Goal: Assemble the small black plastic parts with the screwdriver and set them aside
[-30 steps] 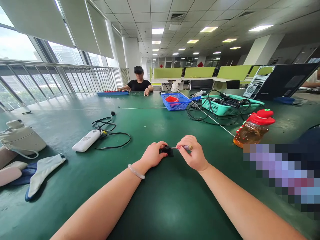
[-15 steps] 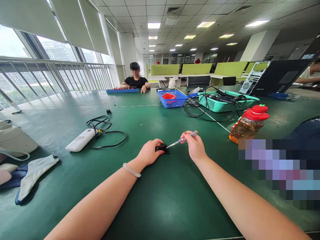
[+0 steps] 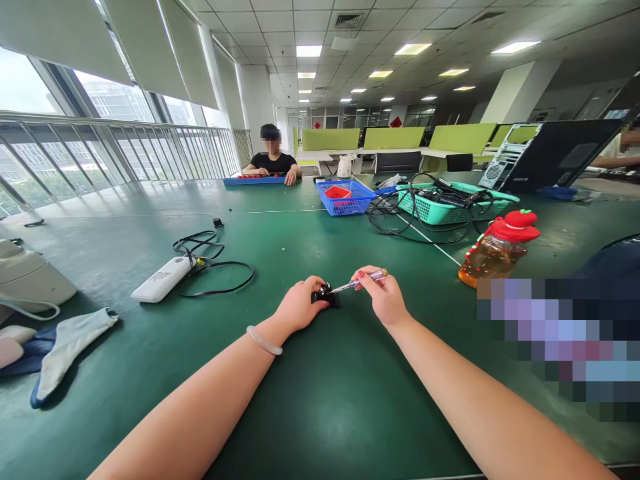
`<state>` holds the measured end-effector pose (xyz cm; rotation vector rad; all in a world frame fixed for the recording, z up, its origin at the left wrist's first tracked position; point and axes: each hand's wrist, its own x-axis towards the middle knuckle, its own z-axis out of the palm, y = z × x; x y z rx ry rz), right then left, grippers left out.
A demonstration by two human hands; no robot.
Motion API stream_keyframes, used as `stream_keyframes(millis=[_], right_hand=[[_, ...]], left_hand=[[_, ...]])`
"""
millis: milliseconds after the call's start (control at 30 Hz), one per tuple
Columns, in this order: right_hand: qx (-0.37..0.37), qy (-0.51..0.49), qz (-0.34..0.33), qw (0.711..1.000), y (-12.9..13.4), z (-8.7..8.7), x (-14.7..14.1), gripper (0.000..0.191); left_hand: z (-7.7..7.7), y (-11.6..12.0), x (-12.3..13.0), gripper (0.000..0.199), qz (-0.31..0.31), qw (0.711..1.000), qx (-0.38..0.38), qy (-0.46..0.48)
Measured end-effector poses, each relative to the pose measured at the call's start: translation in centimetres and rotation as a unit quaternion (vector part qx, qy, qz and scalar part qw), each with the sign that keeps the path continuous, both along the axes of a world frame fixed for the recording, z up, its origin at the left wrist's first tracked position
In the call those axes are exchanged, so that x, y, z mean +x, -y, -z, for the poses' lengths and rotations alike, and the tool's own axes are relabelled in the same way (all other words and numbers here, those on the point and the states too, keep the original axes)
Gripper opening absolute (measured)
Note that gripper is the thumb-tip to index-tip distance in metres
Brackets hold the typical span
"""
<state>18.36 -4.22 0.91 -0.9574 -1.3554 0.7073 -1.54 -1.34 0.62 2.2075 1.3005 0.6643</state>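
Fastening work on a small black part (image 3: 326,296) at mid-counter (image 3: 310,400): left hand (image 3: 300,305) pins it down, fingers closed around it; right hand (image 3: 384,297) pinches a slim screwdriver (image 3: 356,284) (tip at the part's top). Next likely calls for steady turning with the tip kept seated.

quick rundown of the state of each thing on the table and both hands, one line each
left hand: shut on the small black part, pinning it to the table
right hand: shut on the screwdriver, tip at the part
bottle: upright, red cap on, amber liquid inside
white power bank: lying flat, black cable beside it
blue basket: upright, red item inside
glove: lying flat
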Motion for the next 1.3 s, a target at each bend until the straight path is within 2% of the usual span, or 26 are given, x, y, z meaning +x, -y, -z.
stream_keyframes(millis=[233,467,833,1000,1300], right_hand=[[0.006,-0.013,0.016,1.000,0.06,-0.15,0.00,0.038],[0.003,-0.005,0.051,0.999,-0.05,-0.08,-0.07,0.041],[-0.001,-0.012,0.057,0.998,-0.09,-0.06,-0.20,0.039],[0.008,0.034,0.071,0.997,-0.14,0.34,-0.08,0.038],[0.026,0.078,0.109,0.991,-0.13,0.65,0.06,0.036]], left_hand=[[0.18,-0.08,-0.03,0.044,-0.003,1.000,-0.021,0.015],[0.36,-0.22,-0.20,0.047,0.004,1.000,-0.005,-0.003],[0.05,-0.01,-0.22,0.055,0.024,0.998,0.019,-0.055],[0.02,-0.17,-0.29,0.060,0.035,0.998,0.016,-0.055],[0.09,-0.27,-0.37,0.056,0.039,0.998,0.019,-0.053]])
